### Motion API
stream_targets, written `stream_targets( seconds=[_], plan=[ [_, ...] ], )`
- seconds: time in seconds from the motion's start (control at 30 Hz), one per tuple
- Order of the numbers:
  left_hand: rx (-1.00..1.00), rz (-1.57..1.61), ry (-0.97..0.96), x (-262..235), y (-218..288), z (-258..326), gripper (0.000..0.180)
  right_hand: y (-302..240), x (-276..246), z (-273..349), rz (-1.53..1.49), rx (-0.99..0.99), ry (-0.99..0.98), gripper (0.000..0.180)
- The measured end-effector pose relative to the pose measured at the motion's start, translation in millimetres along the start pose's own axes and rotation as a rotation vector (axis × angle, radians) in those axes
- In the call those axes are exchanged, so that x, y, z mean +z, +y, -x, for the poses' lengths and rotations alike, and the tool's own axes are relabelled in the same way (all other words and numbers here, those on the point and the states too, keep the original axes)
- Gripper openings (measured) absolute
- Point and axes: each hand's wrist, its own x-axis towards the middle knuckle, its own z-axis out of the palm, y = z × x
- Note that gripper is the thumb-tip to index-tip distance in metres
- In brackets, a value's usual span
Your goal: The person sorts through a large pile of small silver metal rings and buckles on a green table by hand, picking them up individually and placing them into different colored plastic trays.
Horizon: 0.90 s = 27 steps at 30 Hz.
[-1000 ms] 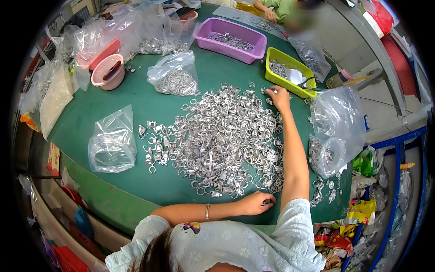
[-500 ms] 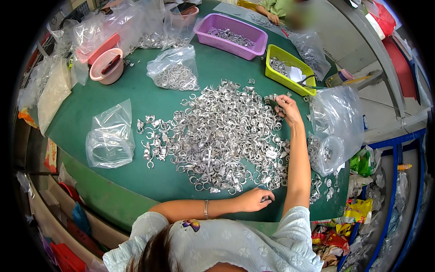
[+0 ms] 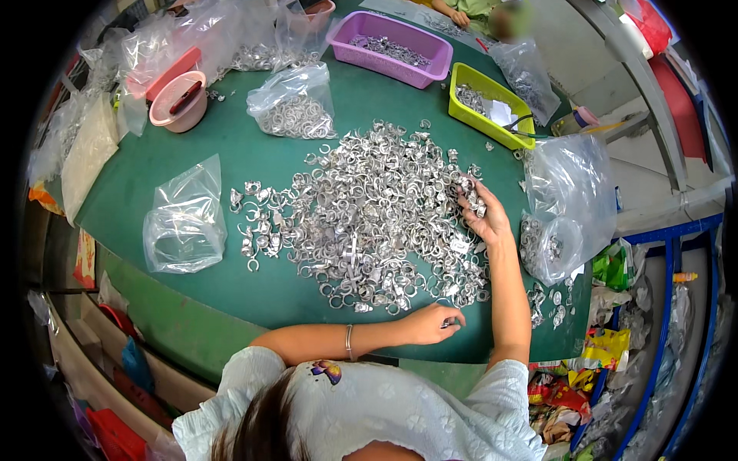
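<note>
A broad heap of silver-coloured metal rings point(image 3: 369, 223) covers the middle of the green table. At the heap's right edge, my right hand point(image 3: 492, 219) has its palm turned up and its fingers curled round several rings point(image 3: 470, 198). My left hand point(image 3: 430, 324) rests near the front edge, just below the heap. Its fingers are curled over something small and dark silver, too hidden to name. A smaller scatter of rings point(image 3: 265, 223) lies left of the heap.
A flat clear bag point(image 3: 184, 234) lies at left. Behind the heap are a bag of rings point(image 3: 296, 115), a purple tray point(image 3: 400, 67) and a yellow-green tray point(image 3: 477, 123). Another clear bag point(image 3: 573, 184) sits at right. A pink bowl point(image 3: 178, 111) stands far left. A co-worker's hand point(image 3: 460, 18) shows beyond.
My right hand has come back nearer to me and turned palm up, now showing several rings in its fingers. My left hand stays almost where it was.
</note>
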Motion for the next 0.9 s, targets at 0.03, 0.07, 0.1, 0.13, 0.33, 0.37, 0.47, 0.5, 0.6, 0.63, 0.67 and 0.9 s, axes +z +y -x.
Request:
stream_targets(
  seconds=[0.03, 0.07, 0.1, 0.13, 0.33, 0.37, 0.47, 0.5, 0.6, 0.63, 0.67, 0.9],
  plan=[
    [-0.011, 0.0, -0.016, -1, 0, 0, 0.017, 5, 9, 4, 0.085, -0.033, 0.102, 0.032],
    [-0.003, 0.001, -0.011, 0, -2, -1, 0.017, 6, 12, 6, 0.152, -0.065, 0.108, 0.031],
    [0.005, 0.002, -0.006, 1, -7, -2, 0.017, 7, 15, 7, 0.221, -0.096, 0.113, 0.031],
    [0.007, 0.003, 0.004, 1, -9, 0, 0.017, 10, 18, 7, 0.285, -0.121, 0.115, 0.03],
    [0.008, 0.015, -0.01, 1, -6, 1, 0.018, 22, 36, 18, 1.153, -0.468, 0.368, 0.022],
    [0.013, 0.027, -0.016, 1, -7, 0, 0.018, 22, 36, 19, 1.418, -0.677, 0.342, 0.022],
    [0.026, 0.043, -0.005, 1, -7, 1, 0.018, 25, 42, 24, 1.706, -0.773, 0.309, 0.024],
    [0.014, 0.052, -0.002, 1, -6, 3, 0.017, 28, 42, 23, 1.751, -0.826, 0.293, 0.024],
    [0.032, 0.064, 0.017, 5, -10, 2, 0.016, 23, 37, 22, 1.518, -0.7, 0.227, 0.02],
    [0.038, 0.059, 0.019, 5, -10, 1, 0.016, 24, 36, 24, 1.377, -0.585, 0.192, 0.019],
    [0.044, 0.053, 0.02, 5, -10, 1, 0.016, 25, 35, 26, 1.233, -0.473, 0.159, 0.018],
    [0.06, 0.066, 0.015, 4, -11, -1, 0.016, 31, 39, 24, 0.954, -0.345, 0.185, 0.016]
  ],
)
